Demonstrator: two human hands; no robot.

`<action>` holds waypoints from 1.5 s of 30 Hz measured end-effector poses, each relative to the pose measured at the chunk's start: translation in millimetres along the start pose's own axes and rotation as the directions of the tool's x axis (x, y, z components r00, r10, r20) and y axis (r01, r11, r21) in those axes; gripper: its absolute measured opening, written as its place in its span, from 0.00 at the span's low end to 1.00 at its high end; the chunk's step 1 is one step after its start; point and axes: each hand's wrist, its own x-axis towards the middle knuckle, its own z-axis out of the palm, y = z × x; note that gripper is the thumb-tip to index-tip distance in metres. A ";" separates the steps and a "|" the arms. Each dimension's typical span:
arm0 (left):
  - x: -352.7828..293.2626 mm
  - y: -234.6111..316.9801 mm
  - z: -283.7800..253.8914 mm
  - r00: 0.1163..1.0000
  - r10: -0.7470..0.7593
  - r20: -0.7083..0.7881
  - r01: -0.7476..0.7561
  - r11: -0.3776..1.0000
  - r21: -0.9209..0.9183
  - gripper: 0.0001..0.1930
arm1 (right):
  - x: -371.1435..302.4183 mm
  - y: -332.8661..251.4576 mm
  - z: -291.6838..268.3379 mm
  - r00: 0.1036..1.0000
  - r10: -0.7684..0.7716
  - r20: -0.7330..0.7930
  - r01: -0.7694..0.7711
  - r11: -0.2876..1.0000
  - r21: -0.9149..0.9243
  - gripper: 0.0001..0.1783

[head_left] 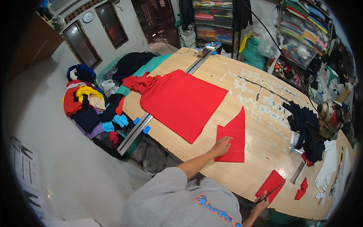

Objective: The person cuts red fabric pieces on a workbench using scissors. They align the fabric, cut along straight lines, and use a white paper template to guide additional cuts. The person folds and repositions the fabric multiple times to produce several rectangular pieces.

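My left hand rests on a cut piece of red fabric in the middle of the table, its fingers extended over the cloth. This piece narrows to a point at its far end. At the table's near edge, to the right, my right hand is closed around a pair of scissors. The dark blades lie over a smaller red fabric piece. A large sheet of red fabric spreads to the left of my left hand, bunched at its far left end.
A metal rail crosses the wooden table beneath the large red sheet. On the right are dark fabric pieces, a cutting machine and red scraps. A heap of coloured cloth lies beyond the left edge. A cable hangs over the right side.
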 end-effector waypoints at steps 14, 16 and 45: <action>6.2 -69.5 37.1 0.897 0.344 0.276 -0.414 0.874 0.255 0.35 | -192.1 96.4 34.3 0.967 0.250 -0.051 -0.254 0.930 -0.267 0.27; 6.3 -70.1 41.0 0.881 0.377 0.284 -0.453 0.844 0.285 0.34 | -227.2 97.0 30.1 0.931 0.334 -0.149 -0.363 0.888 -0.281 0.24; 9.9 -84.6 -33.6 0.771 0.458 0.442 -0.570 0.806 0.159 0.36 | -258.7 58.3 67.3 0.901 0.427 0.073 -0.341 0.803 -0.489 0.29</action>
